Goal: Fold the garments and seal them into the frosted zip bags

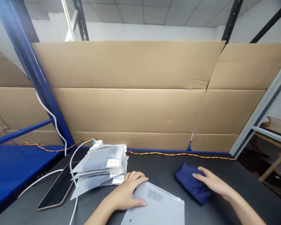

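Note:
My left hand point(128, 190) lies on the upper left corner of a frosted plastic zip bag point(158, 207) on the dark table, fingers curled over its edge and thumb pressing the top. My right hand point(212, 182) rests on a folded navy-blue cloth point(192, 184) to the right of the bag, fingers laid over its near side. Left of my left hand sits a stack of several filled frosted bags point(100, 167) with white labels.
A tablet point(57, 189) lies face up at the left with a white cable point(72, 175) crossing it. Cardboard sheets point(131, 103) wall off the back. A blue rack post point(35, 75) and blue shelf point(11, 168) stand left, a grey rack leg point(259, 112) right. A red-yellow wire point(178, 154) runs along the back edge.

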`<state>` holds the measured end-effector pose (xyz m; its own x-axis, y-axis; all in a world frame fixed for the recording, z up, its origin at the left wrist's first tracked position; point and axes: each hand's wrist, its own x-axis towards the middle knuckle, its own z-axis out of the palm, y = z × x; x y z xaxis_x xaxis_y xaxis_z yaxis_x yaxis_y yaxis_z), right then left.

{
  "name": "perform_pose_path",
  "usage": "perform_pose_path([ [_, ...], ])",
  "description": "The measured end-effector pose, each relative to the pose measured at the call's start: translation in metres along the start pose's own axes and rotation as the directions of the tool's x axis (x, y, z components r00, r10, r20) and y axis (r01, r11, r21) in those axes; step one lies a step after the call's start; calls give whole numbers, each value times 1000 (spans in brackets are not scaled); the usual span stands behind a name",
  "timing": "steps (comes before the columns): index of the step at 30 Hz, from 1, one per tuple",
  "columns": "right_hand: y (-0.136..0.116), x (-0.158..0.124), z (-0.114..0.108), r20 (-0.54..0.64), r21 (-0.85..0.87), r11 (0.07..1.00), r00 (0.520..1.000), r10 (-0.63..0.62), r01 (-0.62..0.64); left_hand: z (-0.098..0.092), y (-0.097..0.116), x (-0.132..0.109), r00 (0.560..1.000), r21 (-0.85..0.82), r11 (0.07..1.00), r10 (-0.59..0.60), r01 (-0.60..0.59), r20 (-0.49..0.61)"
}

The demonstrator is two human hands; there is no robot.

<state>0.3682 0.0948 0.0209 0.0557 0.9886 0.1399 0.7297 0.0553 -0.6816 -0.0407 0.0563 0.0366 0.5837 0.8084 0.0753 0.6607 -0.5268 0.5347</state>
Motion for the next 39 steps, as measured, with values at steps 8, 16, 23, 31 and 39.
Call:
perform_pose_path([
  [8,-51,27,69,516,514,799,856,5,-314,20,10,16,991,151,987,70,-52,-113],
  [16,-60,5,87,444,736,578,896,-20,-352,25,12,14,946,473,846,317,-247,-74],
  [23,-66,1,93,473,777,489,880,-39,-396,25,22,14,958,482,842,288,-242,-21],
  [31,-84,-12,100,469,845,346,876,-112,-408,12,30,11,990,255,961,128,-111,-52],
  [39,-73,-13,82,616,626,659,782,-93,-416,14,16,13,988,189,981,72,-45,-135],
])
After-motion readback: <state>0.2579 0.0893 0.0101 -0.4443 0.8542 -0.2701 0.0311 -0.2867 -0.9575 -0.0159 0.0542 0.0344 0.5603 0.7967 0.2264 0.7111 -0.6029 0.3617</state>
